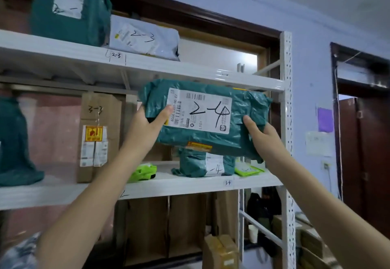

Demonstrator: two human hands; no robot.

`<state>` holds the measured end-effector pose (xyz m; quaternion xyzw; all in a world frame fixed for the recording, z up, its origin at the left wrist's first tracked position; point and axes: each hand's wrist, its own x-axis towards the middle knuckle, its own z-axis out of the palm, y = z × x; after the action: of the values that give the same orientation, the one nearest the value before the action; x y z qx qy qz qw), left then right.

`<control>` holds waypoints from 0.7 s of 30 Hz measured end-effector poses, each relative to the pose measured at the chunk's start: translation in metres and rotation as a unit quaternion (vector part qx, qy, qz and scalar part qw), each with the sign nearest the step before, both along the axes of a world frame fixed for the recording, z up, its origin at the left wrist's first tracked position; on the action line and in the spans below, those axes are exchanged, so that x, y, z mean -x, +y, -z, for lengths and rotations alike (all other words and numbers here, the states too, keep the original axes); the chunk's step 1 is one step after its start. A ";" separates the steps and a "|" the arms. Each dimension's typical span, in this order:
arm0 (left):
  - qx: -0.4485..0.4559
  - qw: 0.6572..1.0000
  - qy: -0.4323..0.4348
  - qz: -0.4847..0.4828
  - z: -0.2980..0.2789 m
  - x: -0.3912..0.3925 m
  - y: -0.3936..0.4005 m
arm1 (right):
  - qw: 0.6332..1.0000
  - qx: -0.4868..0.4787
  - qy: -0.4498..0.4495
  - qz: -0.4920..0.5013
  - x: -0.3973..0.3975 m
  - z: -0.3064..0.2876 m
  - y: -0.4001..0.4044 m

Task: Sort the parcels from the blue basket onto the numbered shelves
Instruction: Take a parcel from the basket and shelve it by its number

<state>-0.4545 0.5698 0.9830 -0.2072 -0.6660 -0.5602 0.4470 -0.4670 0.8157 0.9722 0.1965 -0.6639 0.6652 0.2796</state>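
Tech A: Hands status: left hand (150, 121) grips the left end of the green parcel (202, 118), thumb over the front near the label; right hand (260, 135) grips the lower right end, thumb on the front face. Both closed round the pkg, fingers behind it out of view.

Tech B: Parcel pos.?

Tech A: Held in the air, in front of the rack, between the 2-row shelf (147, 66) above and the 3-row shelf (190, 186) below. Label reads "2-4".

Tech B: Handling?

Tech A: Est. only: soft poly mailer, crinkled film, sags a little at the ends, so contents prob. pliable and light. Film looks slick; grip at both ends, approx. as now, or support from under. Not fragile by look.

Tech B: Behind it?

Tech A: Smaller green parcel (197, 165) stands on the 3-row shelf by the "3-4" tag. Brown box (99, 135) marked "3-3" to the left. Further up, grey mailer (143, 38) marked "2-3" on the 2-row shelf; space to its right appears free.
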 end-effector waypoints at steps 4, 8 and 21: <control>0.029 0.999 0.019 -0.020 -0.024 0.020 0.011 | 0.999 0.008 0.010 0.030 0.011 -0.022 0.010; 0.027 0.999 0.021 0.001 -0.042 0.044 0.015 | 0.999 0.033 0.008 0.024 0.023 -0.043 0.015; 0.113 0.981 0.099 -0.121 -0.110 0.110 0.046 | 0.996 0.058 0.033 0.051 0.081 -0.121 0.047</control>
<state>-0.5645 0.6158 1.0934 -0.2285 -0.6973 -0.3998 0.5493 -0.5479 0.8625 1.0932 0.1678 -0.6240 0.6802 0.3462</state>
